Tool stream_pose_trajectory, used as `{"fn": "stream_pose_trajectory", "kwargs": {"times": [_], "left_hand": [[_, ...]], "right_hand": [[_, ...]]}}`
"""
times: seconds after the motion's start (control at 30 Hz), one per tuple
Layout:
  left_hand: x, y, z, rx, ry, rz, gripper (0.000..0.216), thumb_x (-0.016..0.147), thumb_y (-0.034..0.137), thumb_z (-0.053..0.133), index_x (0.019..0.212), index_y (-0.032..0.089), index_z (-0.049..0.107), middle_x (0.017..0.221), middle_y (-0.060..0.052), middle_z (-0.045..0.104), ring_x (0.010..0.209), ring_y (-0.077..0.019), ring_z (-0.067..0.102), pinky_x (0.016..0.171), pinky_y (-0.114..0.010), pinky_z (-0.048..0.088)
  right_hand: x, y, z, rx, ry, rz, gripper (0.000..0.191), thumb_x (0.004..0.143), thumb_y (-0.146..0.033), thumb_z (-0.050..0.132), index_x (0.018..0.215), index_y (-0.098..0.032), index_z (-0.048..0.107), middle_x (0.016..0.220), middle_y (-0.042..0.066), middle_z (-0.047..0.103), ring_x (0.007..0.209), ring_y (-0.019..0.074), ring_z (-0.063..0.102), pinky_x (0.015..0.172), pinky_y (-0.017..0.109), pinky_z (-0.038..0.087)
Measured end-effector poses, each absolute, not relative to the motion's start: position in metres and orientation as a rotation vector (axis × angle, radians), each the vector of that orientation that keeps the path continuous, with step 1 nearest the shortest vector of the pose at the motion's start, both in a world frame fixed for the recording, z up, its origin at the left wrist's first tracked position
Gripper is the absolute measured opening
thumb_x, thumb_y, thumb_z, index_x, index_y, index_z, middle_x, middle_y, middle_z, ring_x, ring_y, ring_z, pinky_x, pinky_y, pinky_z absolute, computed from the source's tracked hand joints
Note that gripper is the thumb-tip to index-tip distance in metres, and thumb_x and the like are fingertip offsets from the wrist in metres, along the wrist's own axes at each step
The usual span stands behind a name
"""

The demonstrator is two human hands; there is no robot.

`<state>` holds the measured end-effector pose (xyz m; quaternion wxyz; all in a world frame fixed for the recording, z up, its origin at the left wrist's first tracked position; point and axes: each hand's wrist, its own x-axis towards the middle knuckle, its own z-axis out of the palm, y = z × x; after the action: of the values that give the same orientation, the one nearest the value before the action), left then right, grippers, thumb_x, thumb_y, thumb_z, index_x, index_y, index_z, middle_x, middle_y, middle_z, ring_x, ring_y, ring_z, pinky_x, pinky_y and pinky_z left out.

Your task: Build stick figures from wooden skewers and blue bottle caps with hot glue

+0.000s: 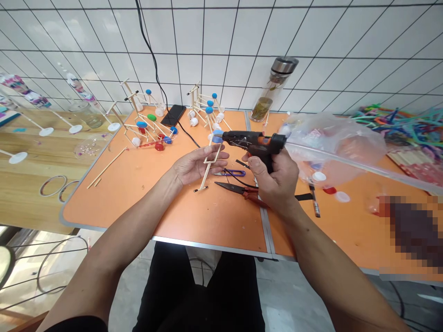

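Note:
My right hand (275, 177) is closed round the grip of a black glue gun (252, 140) with an orange trigger, its nozzle pointing left. A long clear glue stick (349, 161) runs out of its back to the right. My left hand (197, 165) lies palm up, fingers curled loosely under a small frame of thin wooden sticks (211, 161). A blue bottle cap (218, 135) sits at the frame's top, right at the nozzle tip. Both hands hover over the orange table (145, 193).
Pliers with red handles (238, 190) and purple-handled scissors (230, 173) lie under my hands. Finished stick-and-cap models (152, 127) stand at the back beside a black phone (173, 115) and a glass bottle (273, 90). A clear plastic bag (332, 138) and loose caps (341, 197) lie right.

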<state>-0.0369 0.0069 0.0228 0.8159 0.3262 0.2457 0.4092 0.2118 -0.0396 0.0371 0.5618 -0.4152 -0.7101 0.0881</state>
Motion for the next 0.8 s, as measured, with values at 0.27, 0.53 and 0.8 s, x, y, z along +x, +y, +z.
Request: {"fn": "stream_pose_trajectory", "kwargs": {"times": [0.27, 0.53, 0.8], "left_hand": [[-0.0366, 0.0075, 0.0198, 0.700, 0.523, 0.868, 0.029, 0.103, 0.034, 0.081, 0.126, 0.018, 0.080, 0.120, -0.011, 0.088, 0.103, -0.0234, 0.087, 0.100, -0.036, 0.065], [-0.0378, 0.0065, 0.0204, 0.722, 0.523, 0.859, 0.032, 0.101, 0.036, 0.084, 0.127, 0.018, 0.081, 0.121, -0.011, 0.088, 0.102, -0.0233, 0.086, 0.099, -0.036, 0.065], [-0.0357, 0.0053, 0.0206, 0.725, 0.524, 0.855, 0.031, 0.100, 0.034, 0.086, 0.125, 0.017, 0.081, 0.118, -0.012, 0.089, 0.101, -0.0243, 0.087, 0.099, -0.037, 0.065]], "right_hand": [[0.2131, -0.0394, 0.0370, -0.992, -1.685, 0.188, 0.035, 0.108, -0.060, 0.069, 0.112, -0.027, 0.079, 0.086, 0.004, 0.077, 0.076, 0.0245, 0.073, 0.068, 0.040, 0.061], [0.2133, -0.0394, 0.0384, -0.988, -1.688, 0.181, 0.036, 0.108, -0.061, 0.069, 0.110, -0.026, 0.079, 0.085, 0.004, 0.075, 0.074, 0.0240, 0.071, 0.068, 0.040, 0.060], [0.2120, -0.0391, 0.0381, -0.989, -1.657, 0.195, 0.034, 0.107, -0.059, 0.070, 0.115, -0.027, 0.079, 0.092, 0.005, 0.081, 0.078, 0.0245, 0.075, 0.071, 0.041, 0.061]]}}
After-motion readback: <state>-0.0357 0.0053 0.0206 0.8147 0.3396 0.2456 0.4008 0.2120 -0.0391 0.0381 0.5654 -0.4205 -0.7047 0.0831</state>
